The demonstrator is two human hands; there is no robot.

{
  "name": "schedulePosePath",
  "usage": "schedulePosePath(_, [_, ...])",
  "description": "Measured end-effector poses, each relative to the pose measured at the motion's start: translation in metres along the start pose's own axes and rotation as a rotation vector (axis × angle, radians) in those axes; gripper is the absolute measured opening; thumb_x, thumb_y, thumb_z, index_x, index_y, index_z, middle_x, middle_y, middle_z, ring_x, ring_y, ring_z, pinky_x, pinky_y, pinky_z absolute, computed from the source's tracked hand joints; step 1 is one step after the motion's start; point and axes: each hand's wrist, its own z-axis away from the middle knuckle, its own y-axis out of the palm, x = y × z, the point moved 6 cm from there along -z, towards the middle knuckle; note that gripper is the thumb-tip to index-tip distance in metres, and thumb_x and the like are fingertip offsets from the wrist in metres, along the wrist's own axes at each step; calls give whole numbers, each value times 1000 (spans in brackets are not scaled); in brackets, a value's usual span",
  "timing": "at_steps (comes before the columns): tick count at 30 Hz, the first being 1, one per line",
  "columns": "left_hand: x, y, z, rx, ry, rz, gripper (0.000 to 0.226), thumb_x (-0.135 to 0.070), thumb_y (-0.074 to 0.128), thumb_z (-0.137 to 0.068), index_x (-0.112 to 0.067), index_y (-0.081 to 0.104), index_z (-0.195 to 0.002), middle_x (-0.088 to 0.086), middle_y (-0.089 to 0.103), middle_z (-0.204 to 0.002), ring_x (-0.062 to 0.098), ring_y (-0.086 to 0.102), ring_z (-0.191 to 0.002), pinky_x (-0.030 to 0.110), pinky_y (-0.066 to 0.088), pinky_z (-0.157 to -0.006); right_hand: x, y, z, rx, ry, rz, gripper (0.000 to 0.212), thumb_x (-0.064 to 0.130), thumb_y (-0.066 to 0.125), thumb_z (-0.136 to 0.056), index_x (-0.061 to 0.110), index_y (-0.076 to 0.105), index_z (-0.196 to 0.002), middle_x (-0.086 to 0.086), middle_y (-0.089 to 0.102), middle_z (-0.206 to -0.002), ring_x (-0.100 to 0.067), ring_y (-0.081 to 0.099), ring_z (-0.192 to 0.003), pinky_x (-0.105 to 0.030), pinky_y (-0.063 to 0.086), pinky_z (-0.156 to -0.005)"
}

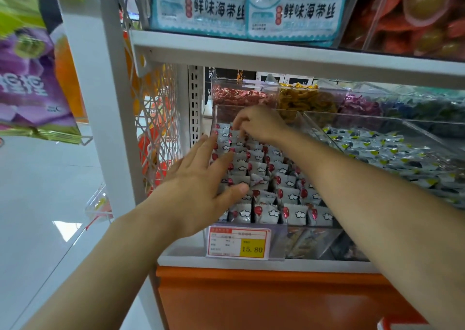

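We are lining up the white packets (271, 178) in the clear bin (224, 115). Our left hand (201, 186) lies flat, fingers straight, steadying the nine o'clock rows. Our right hand (256, 123), fingers curled, pinches one at twelve o'clock. Next we likely seat it upright.

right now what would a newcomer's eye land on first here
Two bare hands work in a clear bin of white packets with red spots: the left hand lies flat and open over them, while the right hand pinches packets in the back row. On the bin's front a price tag with a yellow 15.80 stands out, and big blue-and-white bags line the shelf above.
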Motion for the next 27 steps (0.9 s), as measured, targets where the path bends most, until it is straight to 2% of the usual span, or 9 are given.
schedulePosePath(4, [1, 1, 0, 7, 4, 7, 94, -79, 4, -64, -35, 4, -147, -11, -17, -155, 7, -17, -140, 34, -6, -110, -10, -2, -18, -86, 45, 71, 14, 15, 53, -91, 19, 65, -97, -7, 62, -114, -22, 54, -110, -43, 45, -97])
schedulePosePath(7, [2, 2, 0, 15, 6, 28, 94, -79, 6, -65, -34, 5, -148, -11, -17, -155, 7, -17, -140, 37, -2, -113, -9, 11, -24, -56, 20, 242, 11, 29, 64, -85, 20, 68, -91, 1, 62, -103, -20, 46, -111, -42, 38, -99])
schedulePosePath(10, [2, 2, 1, 14, 11, 44, 94, -79, 6, -65, -35, 5, -148, -14, -17, -154, 4, -16, -139, 38, 1, -114, -8, 17, -25, -73, 59, 277, 8, 30, 68, -81, 24, 65, -77, 5, 60, -96, -21, 41, -113, -43, 32, -99])
schedulePosePath(14, [2, 2, 2, 4, 14, 58, 95, -80, 5, -63, -36, 6, -147, -16, -18, -153, 2, -16, -139, 37, 1, -114, -10, 9, -25, -117, 74, 67, 10, 26, 67, -83, 21, 65, -74, 3, 66, -96, -17, 51, -106, -40, 42, -97])
schedulePosePath(16, [3, 2, 2, -3, 15, 67, 96, -80, 6, -62, -36, 7, -147, -16, -18, -153, 3, -16, -139, 36, 0, -114, -10, 1, -19, -148, 59, -107, 7, 19, 66, -85, 13, 66, -82, -2, 68, -95, -11, 57, -88, -32, 48, -87])
schedulePosePath(18, [3, 2, 1, -12, 16, 85, 95, -80, 7, -63, -36, 9, -147, -15, -18, -154, 4, -16, -140, 35, 0, -113, -7, -11, -8, -249, 48, -230, 5, 14, 65, -86, 9, 65, -85, -6, 68, -94, -9, 55, -77, -23, 45, -74])
schedulePosePath(20, [3, 1, 1, -32, 9, 107, 95, -79, 9, -63, -36, 11, -147, -15, -16, -154, 4, -15, -140, 32, -4, -111, -6, -24, 4, -357, 39, -325, 6, 12, 65, -86, 7, 65, -88, -5, 66, -91, -12, 58, -78, -26, 48, -75])
schedulePosePath(24, [3, -1, 2, -91, 3, 145, 92, -76, 12, -66, -33, 17, -147, -13, -9, -156, 3, -9, -141, 26, -6, -107, -3, -35, 18, -349, 50, -375, 10, 10, 64, -86, 3, 66, -94, -4, 63, -91, -25, 64, -89, -42, 53, -84])
schedulePosePath(27, [2, -4, 5, -129, 13, 162, 86, -72, 16, -71, -30, 22, -147, -10, -2, -157, 6, -5, -143, 31, 0, -114, -6, -44, 32, -436, 109, -480, 8, 7, 64, -86, 2, 66, -92, -6, 63, -91, -29, 64, -90, -45, 53, -84])
